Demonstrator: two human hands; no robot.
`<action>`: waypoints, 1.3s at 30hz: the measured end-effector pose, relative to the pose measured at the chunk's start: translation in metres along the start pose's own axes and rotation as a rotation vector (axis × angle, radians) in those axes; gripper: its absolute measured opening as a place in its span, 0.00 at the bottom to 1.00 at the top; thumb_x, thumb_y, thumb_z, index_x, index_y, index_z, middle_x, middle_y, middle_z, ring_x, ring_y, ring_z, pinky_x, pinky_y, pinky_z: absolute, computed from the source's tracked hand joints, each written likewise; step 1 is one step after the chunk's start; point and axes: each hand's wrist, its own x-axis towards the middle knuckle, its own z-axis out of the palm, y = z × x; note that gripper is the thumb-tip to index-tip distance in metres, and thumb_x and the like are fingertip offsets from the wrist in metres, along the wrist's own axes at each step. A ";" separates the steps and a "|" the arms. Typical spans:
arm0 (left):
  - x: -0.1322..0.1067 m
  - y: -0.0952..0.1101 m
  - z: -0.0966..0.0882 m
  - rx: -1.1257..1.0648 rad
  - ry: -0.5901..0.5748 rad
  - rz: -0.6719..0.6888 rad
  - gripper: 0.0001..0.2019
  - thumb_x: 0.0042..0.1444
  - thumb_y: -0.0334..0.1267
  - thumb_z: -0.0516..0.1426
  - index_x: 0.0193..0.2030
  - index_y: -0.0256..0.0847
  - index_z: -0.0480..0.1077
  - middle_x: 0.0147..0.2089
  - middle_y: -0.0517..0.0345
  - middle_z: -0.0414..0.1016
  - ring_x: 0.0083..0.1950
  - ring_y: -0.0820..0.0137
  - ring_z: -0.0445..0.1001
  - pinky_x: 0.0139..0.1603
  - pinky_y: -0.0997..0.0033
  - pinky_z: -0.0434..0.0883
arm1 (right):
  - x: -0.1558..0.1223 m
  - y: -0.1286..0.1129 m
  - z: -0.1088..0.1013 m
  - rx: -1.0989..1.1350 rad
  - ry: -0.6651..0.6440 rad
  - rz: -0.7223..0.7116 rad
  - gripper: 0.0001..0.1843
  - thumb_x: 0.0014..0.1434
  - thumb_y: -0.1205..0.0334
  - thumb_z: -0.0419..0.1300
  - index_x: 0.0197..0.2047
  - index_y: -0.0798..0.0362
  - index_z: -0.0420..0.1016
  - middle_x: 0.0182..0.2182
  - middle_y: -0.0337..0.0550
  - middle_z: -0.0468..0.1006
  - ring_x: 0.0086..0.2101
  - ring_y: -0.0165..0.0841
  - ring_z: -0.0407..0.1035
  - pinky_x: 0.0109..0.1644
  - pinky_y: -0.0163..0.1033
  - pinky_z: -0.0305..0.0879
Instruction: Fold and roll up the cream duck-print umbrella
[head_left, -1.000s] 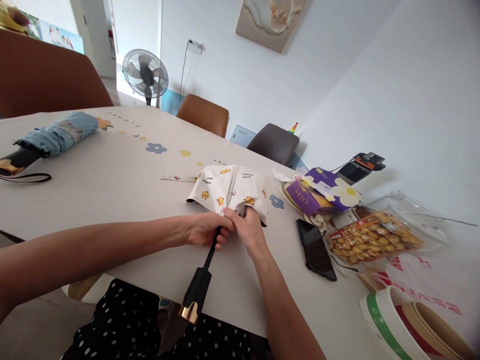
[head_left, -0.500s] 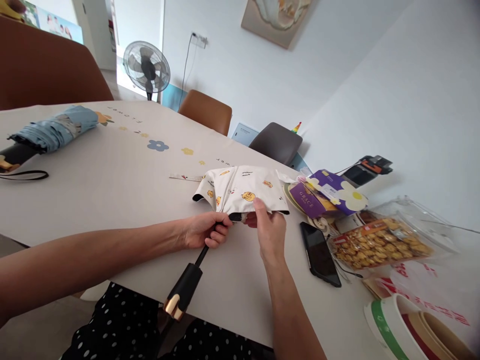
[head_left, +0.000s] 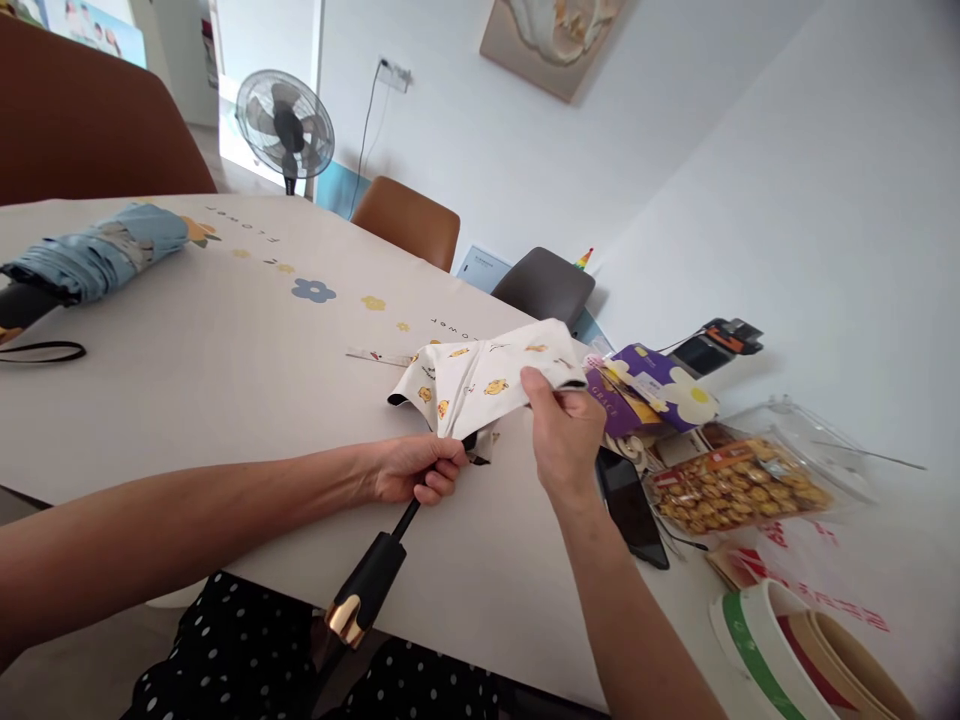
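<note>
A white umbrella (head_left: 480,375) with yellow cartoon prints and a dark underside lies partly folded above the table. My left hand (head_left: 424,468) is wrapped round its black shaft, just below the bunched canopy. Below that hand the black handle with a gold end (head_left: 366,585) slants toward my lap, past the table edge. With thumb and fingers, my right hand (head_left: 562,425) pinches a canopy panel and holds it stretched out to the right. The fingers under the cloth are partly hidden. A thin printed strap (head_left: 375,355) extends left from the canopy.
On the left of the white table (head_left: 247,400) lies a folded blue umbrella (head_left: 105,255). A phone (head_left: 630,510), a purple box (head_left: 652,385), a clear container of brown snacks (head_left: 739,490) and paper-like rolls (head_left: 810,650) crowd the right side. Chairs and a fan (head_left: 286,125) stand beyond.
My right hand has moved right and slightly up, drawing the canopy panel outward. More of the cloth's lower edge shows near the shaft. My left hand keeps its grip, and the view has shifted slightly.
</note>
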 end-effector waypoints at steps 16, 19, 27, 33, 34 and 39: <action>-0.003 0.001 -0.001 -0.046 -0.087 0.013 0.13 0.44 0.28 0.52 0.20 0.40 0.48 0.18 0.70 0.43 0.16 0.84 0.43 0.12 0.84 0.40 | 0.043 -0.021 0.029 0.173 -0.434 -0.121 0.12 0.52 0.57 0.58 0.37 0.54 0.76 0.35 0.41 0.78 0.39 0.34 0.71 0.47 0.42 0.64; -0.004 0.003 0.000 -0.114 -0.078 0.026 0.14 0.44 0.27 0.52 0.20 0.41 0.46 0.19 0.70 0.42 0.16 0.84 0.42 0.11 0.84 0.40 | 0.035 0.006 0.006 0.096 -0.326 -0.021 0.13 0.51 0.55 0.58 0.36 0.55 0.74 0.31 0.42 0.77 0.35 0.35 0.72 0.44 0.44 0.66; -0.006 0.007 -0.001 -0.152 -0.070 0.149 0.14 0.45 0.26 0.52 0.21 0.41 0.47 0.20 0.70 0.39 0.16 0.84 0.41 0.09 0.85 0.41 | -0.018 0.056 -0.013 -0.063 -0.535 0.165 0.19 0.48 0.56 0.62 0.42 0.54 0.66 0.39 0.45 0.74 0.38 0.36 0.70 0.40 0.41 0.66; -0.011 0.010 -0.004 -0.095 -0.220 0.224 0.11 0.45 0.26 0.53 0.22 0.39 0.52 0.19 0.70 0.41 0.16 0.83 0.43 0.09 0.85 0.45 | -0.028 0.050 0.003 -0.182 -0.416 0.051 0.29 0.49 0.50 0.61 0.52 0.50 0.58 0.46 0.47 0.71 0.42 0.39 0.69 0.42 0.45 0.65; -0.012 0.011 -0.005 -0.084 -0.259 0.226 0.10 0.45 0.26 0.53 0.22 0.39 0.53 0.19 0.69 0.41 0.16 0.83 0.43 0.09 0.85 0.45 | -0.028 0.048 0.004 -0.170 -0.392 0.012 0.29 0.50 0.51 0.60 0.53 0.50 0.58 0.47 0.47 0.71 0.44 0.39 0.68 0.44 0.46 0.64; -0.015 0.012 -0.004 -0.063 -0.338 0.224 0.10 0.44 0.26 0.53 0.22 0.39 0.53 0.19 0.69 0.41 0.15 0.82 0.42 0.08 0.85 0.45 | -0.023 0.051 0.005 0.101 -0.358 0.077 0.38 0.47 0.55 0.64 0.58 0.47 0.52 0.59 0.49 0.59 0.54 0.40 0.60 0.52 0.48 0.61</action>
